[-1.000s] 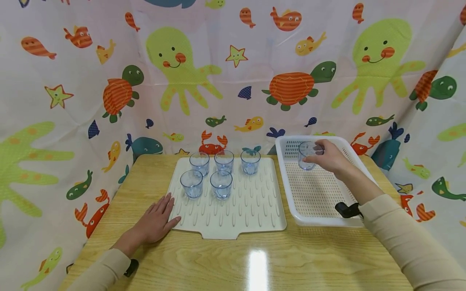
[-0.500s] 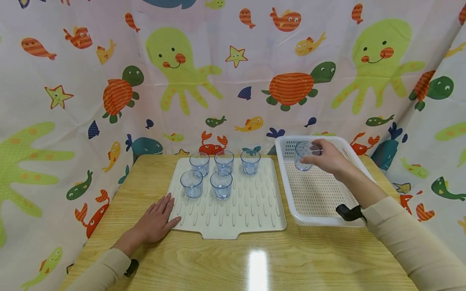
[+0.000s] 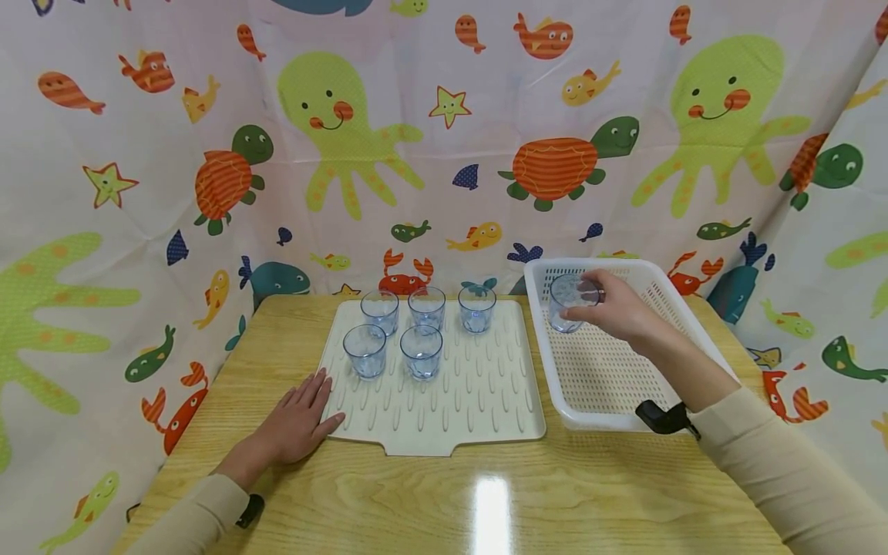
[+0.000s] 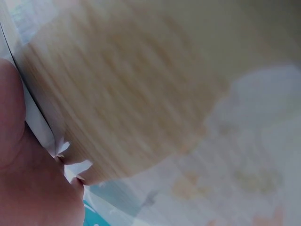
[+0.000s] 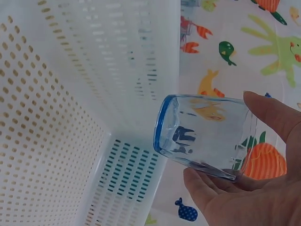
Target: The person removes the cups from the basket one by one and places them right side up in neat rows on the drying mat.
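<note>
My right hand grips a clear drinking glass with a bluish rim, over the back left part of a white plastic basket. In the right wrist view the thumb and fingers hold the glass near one end, its blue rim away from the palm. My left hand lies with straight fingers on the left edge of a cream ribbed drying board. Several similar glasses stand on the board, with three at the back and two in front. The left wrist view is blurred and shows part of the hand.
A wooden table bears the board, with the basket close beside it on the right. Behind and at both sides hangs a curtain printed with sea animals. The basket's perforated walls rise around its floor.
My right hand has moved left with the glass, from over the middle back of the basket toward its left wall. My left hand and the glasses on the board have stayed put.
</note>
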Tool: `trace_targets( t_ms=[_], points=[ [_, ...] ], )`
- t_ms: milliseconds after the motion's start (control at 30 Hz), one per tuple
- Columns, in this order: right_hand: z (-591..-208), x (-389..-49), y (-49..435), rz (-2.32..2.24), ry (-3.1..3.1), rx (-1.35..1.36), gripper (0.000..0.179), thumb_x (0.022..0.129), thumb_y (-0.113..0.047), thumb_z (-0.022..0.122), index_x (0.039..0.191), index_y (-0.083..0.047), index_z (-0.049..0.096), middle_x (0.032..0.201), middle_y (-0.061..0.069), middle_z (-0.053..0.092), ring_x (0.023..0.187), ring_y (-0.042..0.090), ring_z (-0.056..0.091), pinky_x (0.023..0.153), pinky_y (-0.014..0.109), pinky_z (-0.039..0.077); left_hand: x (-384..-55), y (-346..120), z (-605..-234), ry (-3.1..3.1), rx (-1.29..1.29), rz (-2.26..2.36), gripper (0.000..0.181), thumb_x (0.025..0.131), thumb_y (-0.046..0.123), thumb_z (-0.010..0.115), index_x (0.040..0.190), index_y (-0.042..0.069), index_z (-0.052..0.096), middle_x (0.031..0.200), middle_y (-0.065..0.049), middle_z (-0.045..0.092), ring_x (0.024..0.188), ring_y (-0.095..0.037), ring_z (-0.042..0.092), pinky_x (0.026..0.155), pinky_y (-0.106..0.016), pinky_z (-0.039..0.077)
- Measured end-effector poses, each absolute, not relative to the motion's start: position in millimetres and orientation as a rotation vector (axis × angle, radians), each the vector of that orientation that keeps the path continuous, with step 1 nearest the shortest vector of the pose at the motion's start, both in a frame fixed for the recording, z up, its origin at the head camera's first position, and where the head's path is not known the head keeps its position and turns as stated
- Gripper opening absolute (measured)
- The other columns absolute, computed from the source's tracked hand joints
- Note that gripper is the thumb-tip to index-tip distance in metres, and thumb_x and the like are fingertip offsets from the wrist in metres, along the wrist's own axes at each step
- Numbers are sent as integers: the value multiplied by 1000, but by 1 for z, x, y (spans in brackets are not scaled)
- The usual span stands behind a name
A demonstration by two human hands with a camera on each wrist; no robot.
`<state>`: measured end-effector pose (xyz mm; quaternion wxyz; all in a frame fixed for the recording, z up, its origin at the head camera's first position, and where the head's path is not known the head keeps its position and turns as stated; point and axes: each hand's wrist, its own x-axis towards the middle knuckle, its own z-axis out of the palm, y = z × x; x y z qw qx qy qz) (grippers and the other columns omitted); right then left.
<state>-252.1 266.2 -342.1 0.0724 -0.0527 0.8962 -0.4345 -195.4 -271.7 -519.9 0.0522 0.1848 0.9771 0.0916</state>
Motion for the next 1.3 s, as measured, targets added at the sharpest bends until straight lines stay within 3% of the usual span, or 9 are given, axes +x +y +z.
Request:
trace_targets(
  t_ms=[400, 900, 1300],
  points=[
    [-337, -233, 247, -1341, 2661, -247, 86, 91, -27, 79, 153, 6, 29, 149, 28, 43, 130, 43, 48, 103, 53, 46, -196, -272, -521, 2980, 567, 268, 86, 106, 60, 41, 159, -5, 25, 168, -25, 15, 154, -46, 16, 119, -67, 18],
    [-336, -218, 215, -1415, 2579, -368, 83, 89, -19, 80, 152, 6, 32, 149, 27, 46, 137, 46, 47, 107, 58, 46, -196, -272, -519, 2979, 561, 262, 86, 106, 60, 41, 160, -5, 25, 168, -25, 15, 153, -46, 18, 118, -68, 19],
    [-350, -207, 181, -1432, 2507, -395, 83, 89, -22, 80, 154, 0, 33, 154, 23, 43, 143, 44, 41, 110, 59, 42, -195, -272, -521, 2979, 564, 278, 86, 106, 59, 42, 160, -5, 24, 168, -25, 15, 153, -46, 17, 119, -67, 19]
  ],
)
